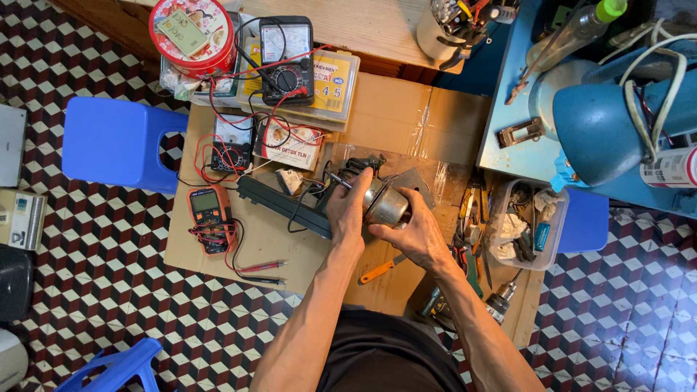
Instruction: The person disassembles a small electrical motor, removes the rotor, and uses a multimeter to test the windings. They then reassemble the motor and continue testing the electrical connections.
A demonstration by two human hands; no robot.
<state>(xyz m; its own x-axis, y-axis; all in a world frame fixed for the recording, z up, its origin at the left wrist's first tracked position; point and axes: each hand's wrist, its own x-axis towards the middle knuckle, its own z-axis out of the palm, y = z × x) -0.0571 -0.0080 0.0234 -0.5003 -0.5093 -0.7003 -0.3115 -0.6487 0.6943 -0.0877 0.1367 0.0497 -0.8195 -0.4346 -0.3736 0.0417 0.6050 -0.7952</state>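
A silver cylindrical motor [384, 202] sits between both my hands above a sheet of cardboard [392, 116]. My left hand [349, 207] grips its left end, where dark wires and a black bracket [361, 166] stick out. From the right and below, my right hand [412, 231] wraps around the metal body. A long black bar [279, 201] lies just left of my left hand, running diagonally across the cardboard.
An orange multimeter [209, 215] with red probes [259, 267] lies at left, two black meters [288, 58] and a red tin [193, 33] farther back. A blue stool [116, 141] stands left. An orange-handled screwdriver [378, 270], pliers and a clear tub [524, 223] lie right.
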